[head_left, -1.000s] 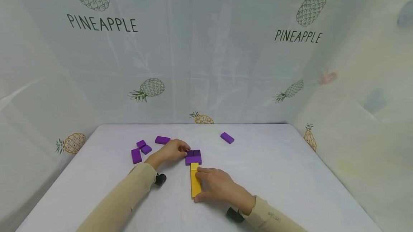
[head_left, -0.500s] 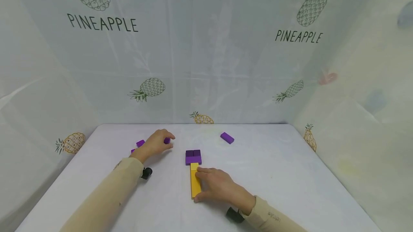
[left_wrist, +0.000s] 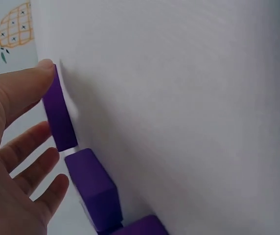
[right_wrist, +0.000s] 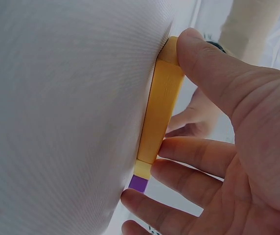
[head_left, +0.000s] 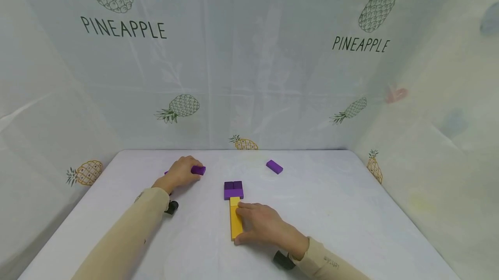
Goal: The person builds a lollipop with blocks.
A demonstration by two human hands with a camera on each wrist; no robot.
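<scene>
At the back left of the table in the head view, my left hand (head_left: 180, 175) pinches a flat purple block (head_left: 199, 170) between thumb and fingers. The left wrist view shows my thumb at one end of it, other fingers loosely spread. My right hand (head_left: 267, 226) rests along a row of yellow blocks (head_left: 236, 224), thumb at the near end and fingertips toward the far end. Beyond that row sits a purple block (head_left: 234, 193) with two darker purple squares behind it. In the right wrist view, my extended fingers touch the long yellow block (right_wrist: 159, 110).
A loose purple block (head_left: 274, 167) lies at the back right of the white table (head_left: 331, 210). More purple blocks (left_wrist: 95, 191) lie close to my left hand, mostly hidden beneath it in the head view. A pineapple-print sheet (head_left: 249, 68) rises behind the table.
My left hand has left the dark purple squares, moved back and left, and taken hold of the loose purple block. My right hand has stayed on the yellow blocks.
</scene>
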